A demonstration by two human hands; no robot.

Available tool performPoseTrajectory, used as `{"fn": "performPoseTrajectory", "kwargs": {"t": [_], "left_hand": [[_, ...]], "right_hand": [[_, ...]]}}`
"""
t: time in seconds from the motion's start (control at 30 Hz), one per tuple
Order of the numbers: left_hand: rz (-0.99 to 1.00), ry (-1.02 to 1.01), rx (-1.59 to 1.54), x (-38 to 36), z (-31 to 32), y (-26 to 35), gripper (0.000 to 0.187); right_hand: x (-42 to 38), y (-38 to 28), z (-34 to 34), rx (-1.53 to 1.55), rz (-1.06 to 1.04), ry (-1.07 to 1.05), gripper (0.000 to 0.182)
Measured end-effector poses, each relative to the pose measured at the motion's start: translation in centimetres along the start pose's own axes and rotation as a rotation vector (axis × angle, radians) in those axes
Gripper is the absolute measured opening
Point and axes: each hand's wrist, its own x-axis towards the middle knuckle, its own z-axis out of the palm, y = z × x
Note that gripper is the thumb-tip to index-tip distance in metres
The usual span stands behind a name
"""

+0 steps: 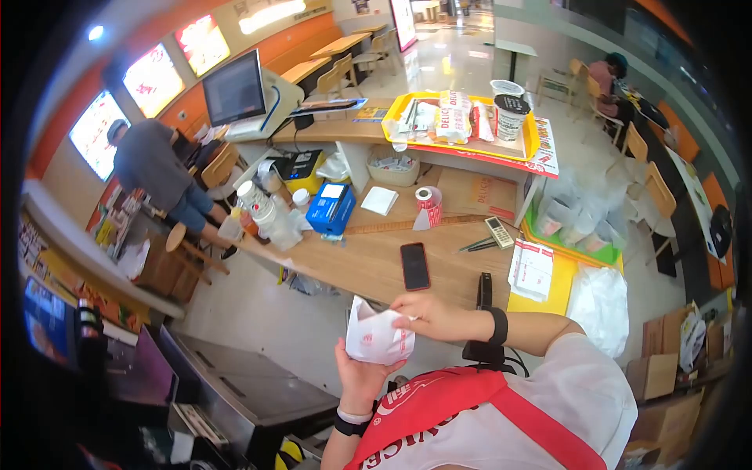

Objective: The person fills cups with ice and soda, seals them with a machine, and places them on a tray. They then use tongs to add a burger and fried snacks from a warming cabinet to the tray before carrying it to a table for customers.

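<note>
Just in front of my body is a small white paper food bag (376,338) with red print, its top edge gaping on the left. My left hand (364,377) cups it from below, thumb up along its side. The fingers of my right hand (427,316) pinch the bag's upper right edge, and some fingertips are hidden by the paper. Whether anything is inside the bag cannot be seen. On the counter just beyond my hands lies a black phone (415,265) with a red edge.
A yellow tray (392,135) with wrapped food and cups stands on the raised shelf. Along the wooden counter (368,266) are a blue box (330,210), plastic bottles (270,215), a label roll (428,205), a calculator-like device (499,233) and stacked paper bags (531,269). A person (160,168) stands at left.
</note>
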Motion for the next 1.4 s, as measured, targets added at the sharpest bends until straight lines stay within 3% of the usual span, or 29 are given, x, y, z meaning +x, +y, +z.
{"fn": "performPoseTrajectory", "kwargs": {"t": [0.03,0.1,0.2,0.23,0.27,0.3,0.37,0.43,0.5,0.6,0.77,0.93,1.03,1.17,1.23,1.3,1.4], "left_hand": [[-0.013,0.049,0.075,0.3,-0.4,0.9,0.06],[-0.005,0.075,0.119,0.8,-1.2,2.6,0.067],[-0.018,0.092,0.12,2.6,-3.9,4.7,0.052],[-0.045,-0.135,0.026,3.9,-5.8,5.1,0.043],[-0.071,-0.358,-0.076,4.9,-7.4,5.2,0.036],[-0.087,-0.368,-0.085,5.3,-6.6,5.7,0.036],[-0.082,-0.048,0.054,6.1,-4.1,7.0,0.029],[-0.103,-0.078,0.05,7.8,-3.6,8.4,0.027],[-0.059,-0.071,0.175,9.2,-2.4,9.8,0.025],[0.008,-0.091,0.242,11.6,-0.8,11.8,0.023],[0.084,-0.071,0.365,15.0,3.0,14.1,0.021],[0.112,-0.045,0.444,18.3,4.7,16.0,0.02],[0.114,-0.056,0.5,21.3,4.8,17.5,0.02],[0.098,-0.074,0.564,26.1,6.8,18.7,0.019],[0.069,-0.086,0.591,28.8,7.7,19.1,0.019],[0.075,-0.11,0.63,32.1,8.9,19.6,0.019],[0.106,-0.121,0.654,36.7,10.5,20.0,0.021]], "right_hand": [[0.8,0.0,-0.3,-0.016,0.006,0.017,0.022],[2.3,-0.4,-0.9,0.085,0.267,-0.019,0.026],[4.0,0.0,-1.9,0.203,0.457,0.104,0.027],[4.4,0.2,-3.0,0.225,0.565,0.136,0.027],[4.7,0.9,-4.1,0.175,0.546,0.23,0.026],[5.0,1.7,-5.6,0.122,0.523,0.32,0.025],[6.1,1.1,-10.1,-0.087,0.631,0.483,0.025],[7.3,1.8,-14.5,-0.228,0.43,0.81,0.027],[8.4,1.6,-19.4,-0.48,0.45,0.892,0.03],[10.4,4.8,-26.0,-0.66,0.41,0.921,0.031],[13.3,11.0,-30.2,-1.181,0.407,0.918,0.027],[13.1,14.9,-29.9,-1.119,0.65,0.719,0.027],[12.0,16.1,-30.0,-1.213,0.673,0.54,0.029],[11.4,16.3,-29.3,-1.186,0.588,0.559,0.035],[11.2,14.0,-28.3,-1.214,0.512,0.594,0.034],[11.5,9.5,-27.2,-0.817,0.389,0.794,0.033],[8.4,7.1,-30.0,-1.079,0.123,1.12,0.024]]}}
